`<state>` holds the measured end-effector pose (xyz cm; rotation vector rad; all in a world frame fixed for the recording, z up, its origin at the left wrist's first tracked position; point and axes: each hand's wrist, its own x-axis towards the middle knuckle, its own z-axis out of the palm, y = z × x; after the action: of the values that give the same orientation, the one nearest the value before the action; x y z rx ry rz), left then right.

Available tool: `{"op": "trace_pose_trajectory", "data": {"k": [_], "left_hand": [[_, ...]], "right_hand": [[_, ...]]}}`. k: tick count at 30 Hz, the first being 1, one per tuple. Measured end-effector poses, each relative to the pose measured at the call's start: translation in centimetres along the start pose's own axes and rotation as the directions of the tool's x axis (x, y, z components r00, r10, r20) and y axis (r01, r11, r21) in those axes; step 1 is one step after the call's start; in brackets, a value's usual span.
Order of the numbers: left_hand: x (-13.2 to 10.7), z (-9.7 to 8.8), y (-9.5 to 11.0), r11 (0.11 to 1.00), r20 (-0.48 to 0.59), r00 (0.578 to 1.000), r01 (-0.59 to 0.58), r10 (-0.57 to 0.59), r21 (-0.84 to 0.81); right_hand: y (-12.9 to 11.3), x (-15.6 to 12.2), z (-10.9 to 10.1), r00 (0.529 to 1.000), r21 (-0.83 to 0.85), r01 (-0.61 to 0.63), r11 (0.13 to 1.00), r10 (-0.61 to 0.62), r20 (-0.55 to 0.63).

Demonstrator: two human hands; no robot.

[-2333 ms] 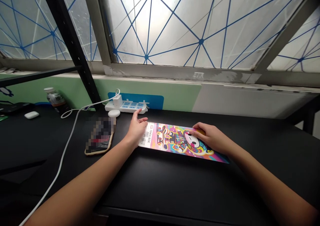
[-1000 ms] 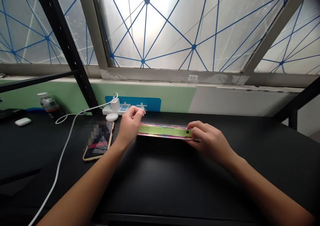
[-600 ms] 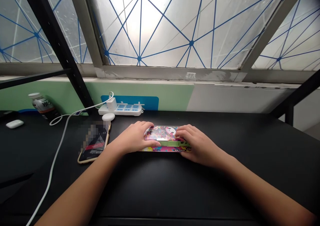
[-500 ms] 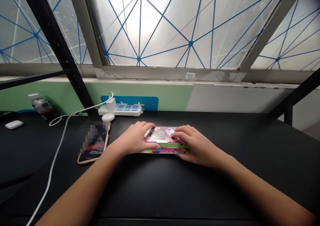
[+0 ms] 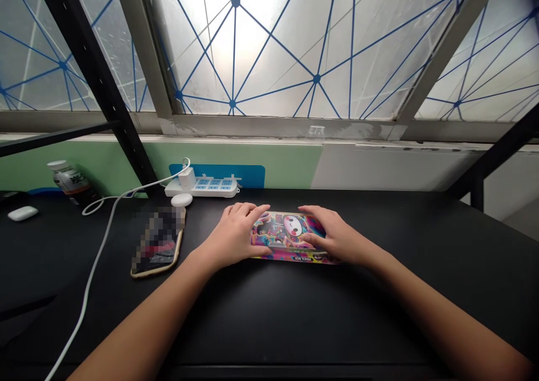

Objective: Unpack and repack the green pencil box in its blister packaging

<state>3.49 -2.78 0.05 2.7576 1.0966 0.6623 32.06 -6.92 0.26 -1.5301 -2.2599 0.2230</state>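
Observation:
A colourful pencil box (image 5: pixel 280 232) with a white cartoon face on its lid lies flat on the black desk, its lid down. "PENCIL BOX" is printed on its front side. My left hand (image 5: pixel 240 234) is around the box's left end, thumb along the front and fingers at the back edge. Over the right end lies my right hand (image 5: pixel 337 236), its thumb on the lid and its index finger reaching the back edge. The other right fingers are mostly hidden.
Left of the box lies a phone (image 5: pixel 160 246), with a round white object (image 5: pixel 182 200) behind it. A white power strip (image 5: pixel 217 187) stands at the wall, and its white cable (image 5: pixel 90 280) runs down the left side. A dark bottle (image 5: pixel 71 181) stands far left near a small white case (image 5: pixel 23 213).
The lid was slightly raised, showing a green strip along the front; now it is down. The box has shifted slightly right, and my right thumb has come onto the lid.

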Motion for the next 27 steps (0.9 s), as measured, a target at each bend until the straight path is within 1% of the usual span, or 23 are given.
{"op": "trace_pose_trajectory", "data": {"k": [3,5,8,10,14,15,17,20,23,27], "left_hand": [[0.2,0.2,0.6,0.994,-0.103,0.993,-0.050,0.060,0.099],[0.2,0.3,0.9,0.984,-0.143,0.984,-0.085,0.107,0.156],[0.2,0.4,1.1,0.969,-0.178,0.970,-0.125,0.165,0.214],[0.2,0.2,1.2,0.968,-0.217,0.961,-0.124,0.173,0.220],[0.2,-0.8,1.2,0.975,-0.320,0.942,-0.026,0.097,0.220],[0.1,-1.1,1.1,0.976,-0.317,0.945,-0.016,0.086,0.216],[0.1,-1.5,1.0,0.978,-0.269,0.959,-0.035,0.091,0.205],[0.0,-1.6,0.9,0.975,-0.185,0.976,-0.073,0.113,0.210],[0.0,-1.7,1.1,0.970,-0.140,0.985,-0.064,0.099,0.234],[0.0,-2.0,1.8,0.955,-0.053,0.994,-0.077,0.096,0.287]], "right_hand": [[0.3,0.3,-0.4,0.994,-0.006,-0.054,0.999,0.054,-0.095],[0.4,0.3,-0.7,0.982,-0.040,-0.053,0.998,0.044,-0.183],[0.3,0.1,-1.3,0.961,-0.117,0.017,0.993,-0.048,-0.272],[0.2,-0.1,-1.6,0.946,-0.172,0.067,0.983,-0.117,-0.303],[-0.5,-0.5,-1.7,0.907,-0.293,0.127,0.948,-0.230,-0.351],[-0.7,-0.6,-1.7,0.899,-0.317,0.138,0.938,-0.252,-0.357],[-1.1,-0.7,-1.4,0.895,-0.349,0.154,0.924,-0.280,-0.347],[-1.6,-0.8,-0.8,0.906,-0.366,0.159,0.917,-0.283,-0.316],[-2.0,-0.9,-0.1,0.915,-0.377,0.155,0.913,-0.277,-0.294],[-2.8,-0.9,0.6,0.928,-0.410,0.204,0.889,-0.309,-0.208]]}}
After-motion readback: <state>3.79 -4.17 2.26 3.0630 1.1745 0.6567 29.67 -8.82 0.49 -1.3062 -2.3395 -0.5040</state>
